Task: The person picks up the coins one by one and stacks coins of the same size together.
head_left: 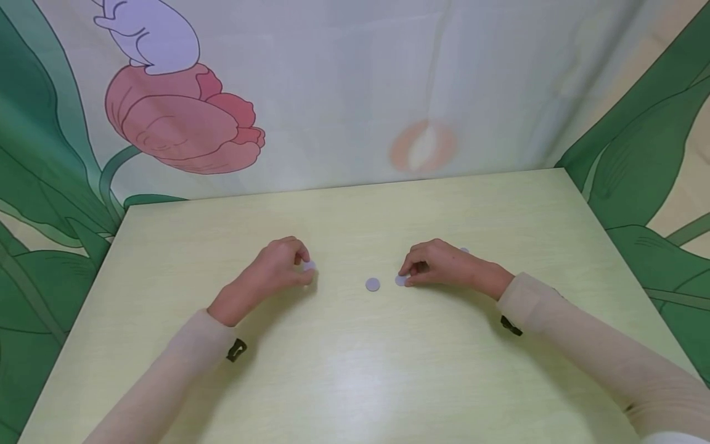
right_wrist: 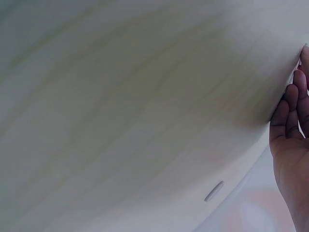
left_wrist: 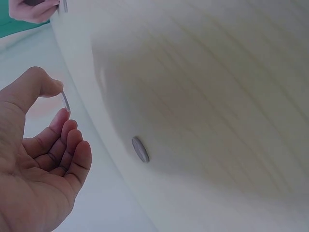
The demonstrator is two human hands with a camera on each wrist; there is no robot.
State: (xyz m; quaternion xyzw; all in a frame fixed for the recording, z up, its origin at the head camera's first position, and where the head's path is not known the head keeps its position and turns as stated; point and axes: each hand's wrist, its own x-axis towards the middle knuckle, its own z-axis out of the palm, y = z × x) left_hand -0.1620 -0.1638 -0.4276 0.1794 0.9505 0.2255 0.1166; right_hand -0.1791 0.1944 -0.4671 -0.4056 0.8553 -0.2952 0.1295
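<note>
My left hand (head_left: pixel 280 265) pinches a small pale round disc (head_left: pixel 309 266) by its edge between thumb and finger. In the left wrist view that disc (left_wrist: pixel 65 101) is held above the table, with the other fingers loosely curled. My right hand (head_left: pixel 438 262) has thumb and fingertips on another pale disc (head_left: pixel 400 280), gripping its edge close to the tabletop. Between the hands a third disc (head_left: pixel 373 284) lies flat. One more disc (head_left: pixel 464 250) shows partly behind the right wrist. A grey disc (left_wrist: pixel 140 150) also lies on the table in the left wrist view.
The light wooden table (head_left: pixel 344 376) reaches back to a printed cloth (head_left: pixel 344 92) with flower and leaf drawings. Green leaf-patterned cloth (head_left: pixel 654 185) borders the sides. A dark clip-like piece (head_left: pixel 236 350) hangs below the left sleeve, and another (head_left: pixel 511 325) below the right.
</note>
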